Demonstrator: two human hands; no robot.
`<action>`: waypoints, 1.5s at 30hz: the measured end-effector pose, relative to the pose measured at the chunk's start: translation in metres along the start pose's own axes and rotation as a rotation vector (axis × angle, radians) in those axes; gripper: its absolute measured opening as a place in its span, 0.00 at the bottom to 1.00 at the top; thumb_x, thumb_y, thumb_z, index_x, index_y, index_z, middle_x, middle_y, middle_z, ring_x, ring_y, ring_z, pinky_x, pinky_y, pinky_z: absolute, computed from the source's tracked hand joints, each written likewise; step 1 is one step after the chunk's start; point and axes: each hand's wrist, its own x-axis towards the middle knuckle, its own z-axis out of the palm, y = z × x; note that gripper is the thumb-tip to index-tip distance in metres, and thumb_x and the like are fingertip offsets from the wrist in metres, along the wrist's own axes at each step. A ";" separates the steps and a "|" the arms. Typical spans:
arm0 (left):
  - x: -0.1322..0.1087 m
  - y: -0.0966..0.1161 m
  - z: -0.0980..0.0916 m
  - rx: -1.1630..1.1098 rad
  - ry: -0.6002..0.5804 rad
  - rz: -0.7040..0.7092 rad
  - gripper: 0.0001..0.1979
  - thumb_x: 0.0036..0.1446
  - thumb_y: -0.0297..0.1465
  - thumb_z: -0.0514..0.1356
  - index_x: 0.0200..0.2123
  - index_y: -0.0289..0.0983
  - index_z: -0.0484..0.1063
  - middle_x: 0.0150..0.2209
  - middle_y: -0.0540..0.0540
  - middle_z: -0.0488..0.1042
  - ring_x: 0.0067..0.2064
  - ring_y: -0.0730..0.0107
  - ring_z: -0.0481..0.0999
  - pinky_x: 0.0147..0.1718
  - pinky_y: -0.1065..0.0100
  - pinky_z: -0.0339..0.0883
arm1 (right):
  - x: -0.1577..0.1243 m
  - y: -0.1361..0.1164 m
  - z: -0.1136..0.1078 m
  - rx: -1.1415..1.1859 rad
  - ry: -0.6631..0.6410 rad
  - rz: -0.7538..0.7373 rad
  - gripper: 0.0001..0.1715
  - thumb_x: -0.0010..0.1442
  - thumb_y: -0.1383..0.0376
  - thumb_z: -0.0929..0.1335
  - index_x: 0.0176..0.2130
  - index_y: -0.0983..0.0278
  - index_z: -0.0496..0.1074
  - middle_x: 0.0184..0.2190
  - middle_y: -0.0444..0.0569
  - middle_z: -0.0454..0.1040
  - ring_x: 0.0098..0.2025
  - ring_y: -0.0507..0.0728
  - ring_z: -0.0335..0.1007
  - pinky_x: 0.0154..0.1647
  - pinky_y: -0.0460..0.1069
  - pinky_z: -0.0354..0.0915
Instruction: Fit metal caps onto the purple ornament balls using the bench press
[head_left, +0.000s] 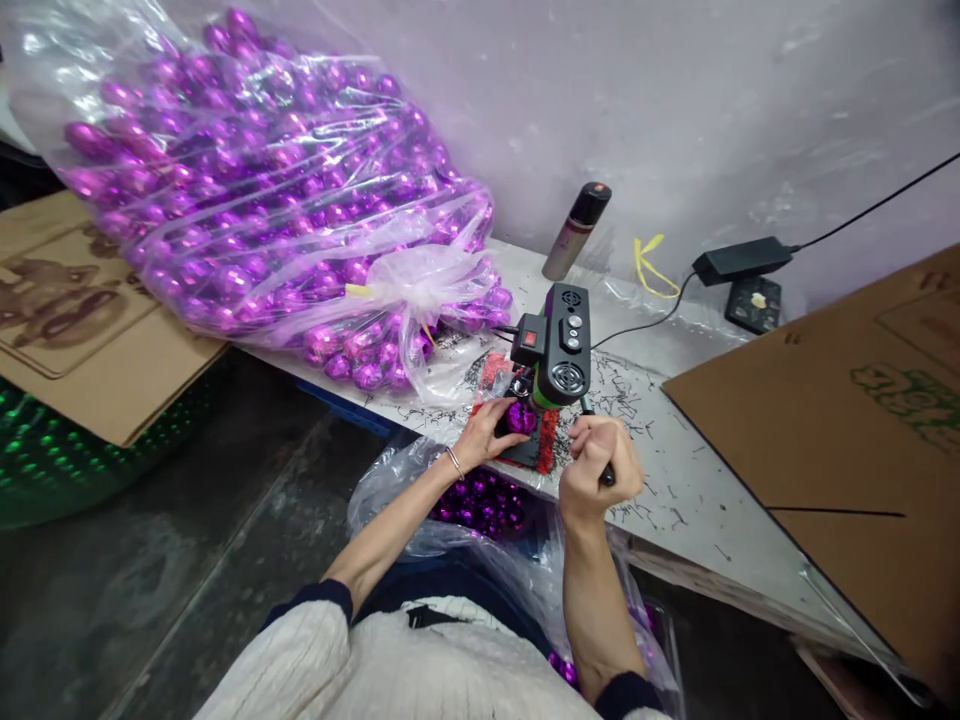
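Note:
A small black bench drill press [568,335] with round vents and a red switch stands on the bench. Under its head sits a shiny purple faceted ball [522,418]. The thumb and fingers of my left hand [486,436] curve around the ball from the left and hold it there. My right hand [602,462] is closed round the press's lever handle [608,476], whose black end pokes out below the fist. Beneath the press lies a red mat [550,440]. The press head hides the spot where its tip meets the ball.
A big clear bag of purple balls [300,200] fills the bench's left side. Behind the press are a spray can [576,232] and a power adapter [742,259]. Cardboard [840,420] stands at right. More purple balls [484,502] lie in a bag below the bench edge. Dark shavings litter the bench.

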 end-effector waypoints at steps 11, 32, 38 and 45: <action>-0.093 0.029 -0.025 0.243 -0.056 0.282 0.40 0.64 0.50 0.62 0.70 0.36 0.56 0.62 0.30 0.70 0.65 0.47 0.71 0.66 0.41 0.63 | -0.017 0.010 -0.009 -0.022 -0.105 -0.049 0.18 0.68 0.71 0.61 0.26 0.60 0.65 0.23 0.42 0.68 0.29 0.53 0.71 0.31 0.50 0.63; 0.142 -0.064 -0.079 0.370 0.030 -0.427 0.26 0.57 0.31 0.69 0.58 0.31 0.71 0.54 0.31 0.74 0.57 0.44 0.76 0.58 0.50 0.69 | -0.024 0.014 -0.010 -0.005 -0.120 -0.131 0.15 0.64 0.76 0.62 0.28 0.61 0.65 0.23 0.41 0.68 0.29 0.53 0.72 0.30 0.48 0.65; 0.063 -0.029 -0.090 0.108 0.162 -0.394 0.31 0.61 0.44 0.67 0.63 0.39 0.65 0.56 0.40 0.76 0.54 0.55 0.79 0.55 0.57 0.73 | -0.022 0.012 -0.008 0.001 -0.110 -0.100 0.16 0.64 0.75 0.62 0.27 0.60 0.66 0.22 0.41 0.69 0.29 0.53 0.72 0.30 0.49 0.65; 0.003 -0.011 -0.070 0.355 0.010 -0.071 0.24 0.63 0.35 0.65 0.61 0.43 0.72 0.67 0.35 0.66 0.67 0.44 0.69 0.63 0.44 0.65 | -0.020 0.009 -0.008 0.002 -0.107 -0.089 0.16 0.66 0.73 0.61 0.28 0.60 0.65 0.23 0.42 0.69 0.30 0.53 0.72 0.31 0.49 0.64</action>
